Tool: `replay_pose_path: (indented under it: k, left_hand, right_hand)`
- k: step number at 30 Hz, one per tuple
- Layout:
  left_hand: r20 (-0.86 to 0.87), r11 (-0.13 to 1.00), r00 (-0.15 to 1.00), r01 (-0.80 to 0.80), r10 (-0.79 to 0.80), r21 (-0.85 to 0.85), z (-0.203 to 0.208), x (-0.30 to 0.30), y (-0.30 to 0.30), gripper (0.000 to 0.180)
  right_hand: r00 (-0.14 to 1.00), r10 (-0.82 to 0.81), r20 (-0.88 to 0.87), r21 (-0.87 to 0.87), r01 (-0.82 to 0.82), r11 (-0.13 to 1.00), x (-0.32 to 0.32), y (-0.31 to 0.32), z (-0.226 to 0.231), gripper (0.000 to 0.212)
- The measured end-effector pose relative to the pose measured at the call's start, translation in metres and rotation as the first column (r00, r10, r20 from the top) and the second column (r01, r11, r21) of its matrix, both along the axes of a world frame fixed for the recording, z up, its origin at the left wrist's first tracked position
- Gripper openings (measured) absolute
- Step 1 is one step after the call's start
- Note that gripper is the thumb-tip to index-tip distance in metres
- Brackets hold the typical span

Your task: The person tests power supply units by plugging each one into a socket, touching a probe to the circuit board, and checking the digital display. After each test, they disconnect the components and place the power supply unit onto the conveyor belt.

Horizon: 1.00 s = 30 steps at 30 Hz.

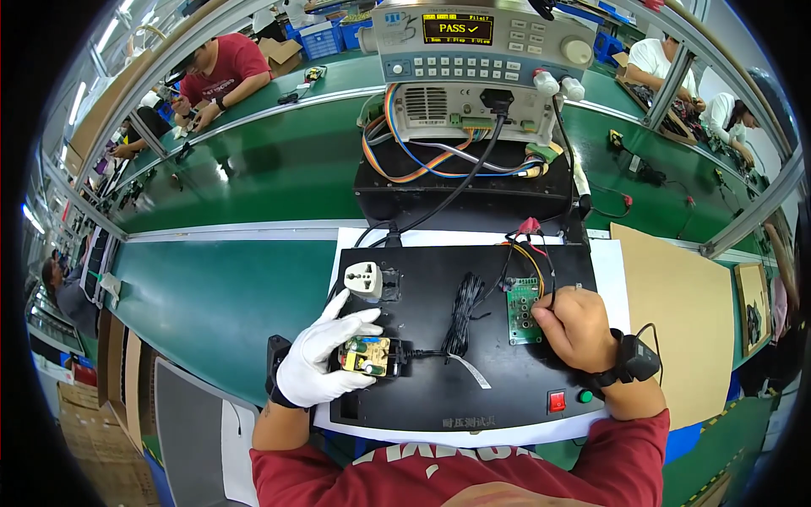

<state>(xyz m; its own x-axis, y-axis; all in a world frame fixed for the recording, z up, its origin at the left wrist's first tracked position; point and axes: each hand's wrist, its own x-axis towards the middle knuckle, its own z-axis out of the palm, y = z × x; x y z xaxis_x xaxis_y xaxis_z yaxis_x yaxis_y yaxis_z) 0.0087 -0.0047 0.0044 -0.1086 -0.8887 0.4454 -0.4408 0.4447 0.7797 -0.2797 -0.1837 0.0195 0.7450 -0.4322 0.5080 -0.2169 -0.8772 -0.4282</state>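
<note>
My left hand [325, 363], in a white glove, is closed around the edge of a small yellow power supply circuit board [366, 356] with green and blue parts. A black cord leads from that board to a bundled coil of black cable [462, 317]. My right hand [575, 326], bare with a black band at the wrist, has its fingers curled at the right edge of a green circuit board [524, 310] with round buttons. A thin black wire [553, 270] runs down into those fingers; their tips are partly hidden.
Beneath both hands lies a black test box [422, 397] with a white socket [363, 279], a red rocker switch [557, 400] and a green button [585, 396]. Behind it stands a tester with a lit screen [458, 29]. Brown cardboard [676, 313] lies right. Co-workers sit beyond the frame.
</note>
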Motion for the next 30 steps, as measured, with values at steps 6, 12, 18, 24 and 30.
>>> replay_pose_path:
  k: [6, 12, 18, 24, 30]
  left_hand:
    - [0.055, 0.999, 0.998, -0.044, 0.043, 0.009, 0.005, -0.004, 0.004, 0.074]
    - [0.197, 0.967, 0.947, -0.254, 0.255, -0.030, 0.009, -0.019, 0.013, 0.084]
    - [0.249, 0.929, 0.898, -0.326, 0.363, -0.178, 0.016, -0.027, 0.012, 0.088]
    - [-0.223, 0.967, 0.954, -0.229, 0.200, -0.114, 0.052, -0.031, 0.031, 0.096]
    - [-0.402, 0.670, 0.654, -0.732, 0.641, -0.121, 0.084, 0.020, 0.035, 0.064]
  right_hand:
    - [0.999, 0.006, 0.039, 0.046, -0.007, 0.999, 0.000, 0.002, 0.000, 0.009]
    - [0.990, 0.034, 0.137, -0.047, -0.027, 0.999, -0.006, 0.001, -0.013, 0.008]
    - [0.654, -0.084, 0.752, 0.105, 0.007, 0.994, -0.009, 0.006, 0.016, 0.012]
    - [0.669, 0.117, 0.734, 0.065, -0.241, 0.968, -0.029, 0.029, 0.058, 0.030]
    - [0.894, 0.002, 0.449, 0.567, -0.286, 0.772, 0.018, 0.020, 0.109, 0.019]
